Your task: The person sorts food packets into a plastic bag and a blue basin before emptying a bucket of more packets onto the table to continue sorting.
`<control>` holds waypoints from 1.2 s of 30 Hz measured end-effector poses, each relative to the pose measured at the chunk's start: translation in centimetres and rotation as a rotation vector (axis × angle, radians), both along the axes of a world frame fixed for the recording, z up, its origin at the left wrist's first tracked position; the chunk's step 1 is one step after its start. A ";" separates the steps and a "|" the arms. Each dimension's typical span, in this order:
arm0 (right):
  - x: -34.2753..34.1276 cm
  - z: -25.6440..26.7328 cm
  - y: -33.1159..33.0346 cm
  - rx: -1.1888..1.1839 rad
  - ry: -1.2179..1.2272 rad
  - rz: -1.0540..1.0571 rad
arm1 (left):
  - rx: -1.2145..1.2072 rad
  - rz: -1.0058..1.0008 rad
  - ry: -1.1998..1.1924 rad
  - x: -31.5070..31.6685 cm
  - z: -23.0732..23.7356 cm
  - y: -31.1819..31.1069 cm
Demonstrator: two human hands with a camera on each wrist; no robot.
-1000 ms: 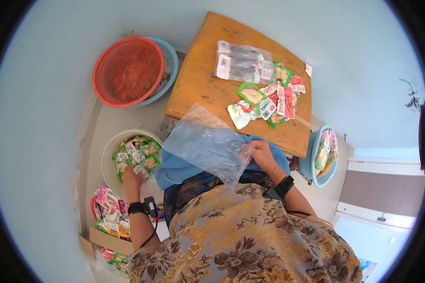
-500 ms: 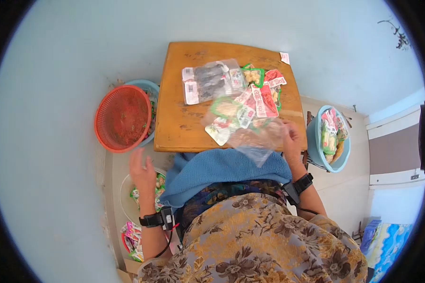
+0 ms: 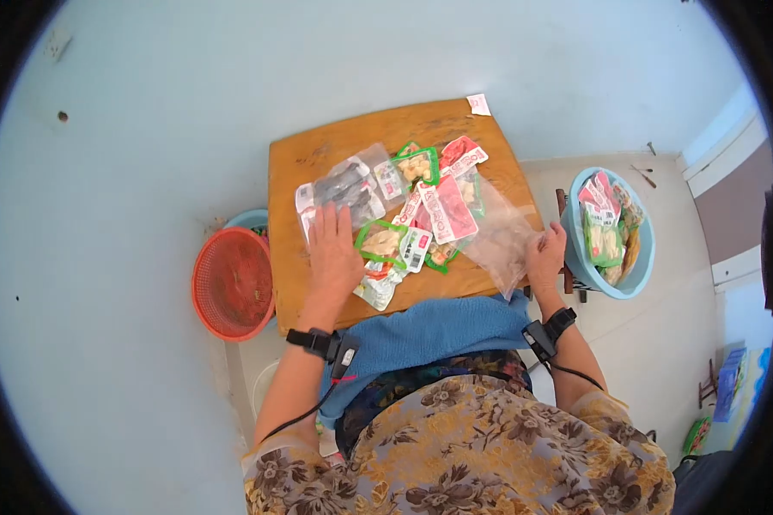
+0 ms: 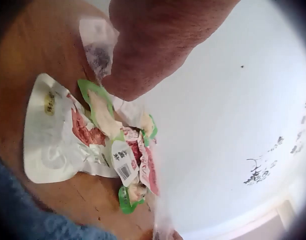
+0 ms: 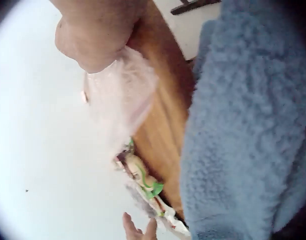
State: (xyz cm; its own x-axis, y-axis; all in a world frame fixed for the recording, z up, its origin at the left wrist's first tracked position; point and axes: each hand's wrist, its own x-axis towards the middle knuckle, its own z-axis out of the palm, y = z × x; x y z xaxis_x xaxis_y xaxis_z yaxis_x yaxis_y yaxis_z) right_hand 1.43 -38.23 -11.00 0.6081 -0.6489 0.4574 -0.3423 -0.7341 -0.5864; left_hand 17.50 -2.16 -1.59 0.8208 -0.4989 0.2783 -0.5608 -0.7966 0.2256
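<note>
At the table's right edge, my right hand (image 3: 544,256) pinches a clear plastic bag (image 3: 502,236), which slants over the packets and looks flat. My left hand (image 3: 333,253) is stretched out over the table's left side, fingers straight, fingertips at a clear pack with dark contents (image 3: 352,184). Beside it are a green-edged packet (image 3: 381,240), a red-and-white packet (image 3: 448,210) and a white pouch (image 4: 48,145). In the right wrist view, the bag hangs from my fingers, their tips hidden.
The wooden table (image 3: 292,287) stands against the wall. A red basket (image 3: 232,283) is at its left, over a blue basin. Another blue basin (image 3: 648,249) holding packets stands at the right. A blue fleece cloth (image 3: 429,324) covers the lap.
My left hand has risen from the tub of packets and come over the table to the clear pack. My right hand has carried the bag from the lap to the table's right side.
</note>
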 end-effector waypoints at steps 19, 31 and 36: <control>0.2 0.8 1.3 -0.049 0.086 -0.014 | 0.216 0.160 -0.003 6.9 -4.5 -9.0; 0.1 0.5 1.0 -0.066 0.037 -0.004 | 0.412 0.184 -0.140 9.7 -5.6 -9.0; 0.0 1.2 1.0 -0.049 0.029 -0.018 | 0.280 0.295 -0.109 11.9 -1.7 -7.6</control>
State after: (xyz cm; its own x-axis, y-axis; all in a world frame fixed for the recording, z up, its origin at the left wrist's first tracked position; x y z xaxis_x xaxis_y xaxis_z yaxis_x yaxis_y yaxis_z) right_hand 1.45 -37.20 -9.84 0.6098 -0.6369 0.4717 -0.3717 -0.7555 -0.5395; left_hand 29.42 -9.78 -3.27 0.9130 -0.3155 0.2585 -0.3080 -0.9488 -0.0704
